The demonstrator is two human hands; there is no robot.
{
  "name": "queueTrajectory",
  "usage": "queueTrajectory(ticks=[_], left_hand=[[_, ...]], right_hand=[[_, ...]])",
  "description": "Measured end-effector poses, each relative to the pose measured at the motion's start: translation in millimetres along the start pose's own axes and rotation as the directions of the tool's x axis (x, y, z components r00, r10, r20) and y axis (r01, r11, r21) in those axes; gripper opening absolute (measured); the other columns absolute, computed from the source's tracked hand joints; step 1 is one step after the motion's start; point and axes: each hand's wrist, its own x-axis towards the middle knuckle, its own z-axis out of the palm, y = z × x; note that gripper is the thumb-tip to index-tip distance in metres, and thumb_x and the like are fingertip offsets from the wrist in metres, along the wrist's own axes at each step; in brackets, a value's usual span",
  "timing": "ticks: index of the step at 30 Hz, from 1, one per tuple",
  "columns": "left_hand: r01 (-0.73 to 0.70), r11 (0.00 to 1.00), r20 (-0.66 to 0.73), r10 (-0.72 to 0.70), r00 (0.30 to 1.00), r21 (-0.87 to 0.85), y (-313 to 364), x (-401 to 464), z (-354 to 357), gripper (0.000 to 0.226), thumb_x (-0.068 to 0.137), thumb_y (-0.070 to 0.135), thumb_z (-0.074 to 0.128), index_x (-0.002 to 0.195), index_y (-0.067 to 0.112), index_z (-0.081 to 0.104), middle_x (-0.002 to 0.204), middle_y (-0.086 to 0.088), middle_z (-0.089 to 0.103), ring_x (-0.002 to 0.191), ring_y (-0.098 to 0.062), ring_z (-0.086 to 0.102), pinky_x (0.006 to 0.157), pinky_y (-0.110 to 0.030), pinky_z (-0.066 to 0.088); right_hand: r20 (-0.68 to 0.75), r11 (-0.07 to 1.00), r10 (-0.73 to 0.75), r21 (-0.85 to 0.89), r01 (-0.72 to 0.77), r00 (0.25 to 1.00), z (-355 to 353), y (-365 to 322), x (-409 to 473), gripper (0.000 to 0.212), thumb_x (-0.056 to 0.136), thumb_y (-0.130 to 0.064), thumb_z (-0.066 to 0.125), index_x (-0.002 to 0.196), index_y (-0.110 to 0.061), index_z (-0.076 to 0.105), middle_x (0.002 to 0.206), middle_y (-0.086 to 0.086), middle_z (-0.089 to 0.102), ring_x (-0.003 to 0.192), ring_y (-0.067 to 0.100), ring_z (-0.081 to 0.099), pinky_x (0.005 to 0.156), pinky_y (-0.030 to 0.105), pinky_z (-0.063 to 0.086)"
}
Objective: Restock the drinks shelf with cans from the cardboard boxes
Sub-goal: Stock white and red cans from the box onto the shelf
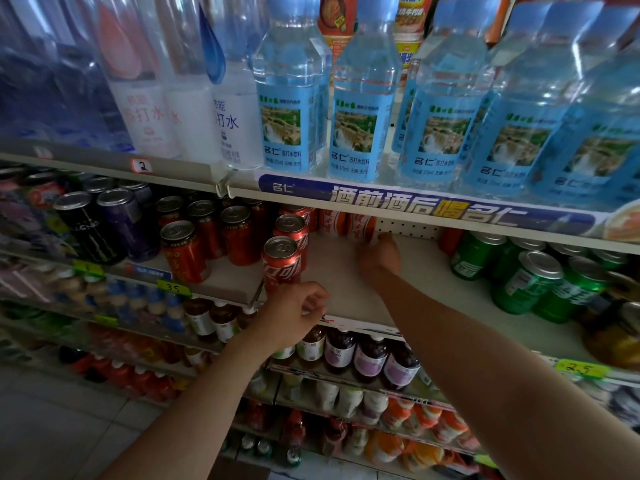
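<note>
Placing cola can [360, 226] at far back of shelf [346, 271] | right hand [379, 252] grasping it, I think | left hand [292, 315] loosely curled, holding nothing, near front can [281, 261] | next: release, fetch more.

A red cola can [281, 263] is stood upright at the front edge of the drinks shelf [346, 271], its silver top facing up. A second red can [292, 227] is set just behind it, with more of the same glimpsed further back. Two red-and-white cans [348, 223] are placed at the very back of the shelf, against the perforated panel. A broad patch of pale shelf board is left bare between the red cans and the green cans [526, 282] to the right.
</note>
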Motion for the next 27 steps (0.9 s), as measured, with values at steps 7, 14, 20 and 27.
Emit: queueTrajectory(ticks=[7,14,20,27], left_hand=[[-0.043,0.999,-0.021,0.043,0.999,0.012,3.1,-7.0,-2.8,0.016,0.088,0.013,0.067,0.104,0.015,0.07,0.092,0.008,0.071,0.089,0.002,0.066,0.077,-0.011,0.051],[-0.052,0.998,-0.072,0.054,0.996,0.024,4.7,-21.8,-6.7,0.02,0.087,0.014,0.069,0.107,0.018,0.069,0.101,0.013,0.069,0.099,0.006,0.062,0.081,-0.009,0.05],[-0.061,0.998,-0.208,0.065,0.976,0.024,2.2,-48.5,-19.3,0.011,0.09,0.017,0.066,0.101,0.017,0.068,0.093,0.015,0.067,0.092,0.004,0.062,0.073,-0.009,0.049],[0.433,0.887,-0.362,-0.461,0.81,-0.161,-111.6,-160.5,-18.9,0.009,0.091,0.025,0.066,0.097,0.019,0.067,0.083,0.012,0.068,0.077,-0.002,0.066,0.068,-0.02,0.052]], right_hand=[[0.228,0.849,-0.283,-0.393,0.354,0.932,5.3,15.6,-22.3,0.061,0.093,-0.041,0.054,0.149,-0.03,0.033,0.157,0.002,0.027,0.136,0.033,0.032,0.11,0.043,0.033],[0.281,0.79,-0.247,-0.496,0.361,0.927,1.3,11.7,-21.4,0.062,0.094,-0.051,0.047,0.15,-0.037,0.027,0.16,-0.001,0.022,0.138,0.031,0.029,0.11,0.045,0.029],[0.097,0.886,-0.415,-0.181,0.426,0.904,-24.9,-18.0,-64.5,0.045,0.092,-0.035,0.062,0.135,-0.023,0.055,0.139,0.006,0.055,0.121,0.029,0.055,0.096,0.038,0.049],[0.379,0.533,-0.836,0.389,0.752,0.396,9.2,-22.4,-253.4,0.009,0.096,-0.024,0.062,0.099,-0.018,0.068,0.088,-0.009,0.067,0.075,0.003,0.063,0.065,0.021,0.049]])
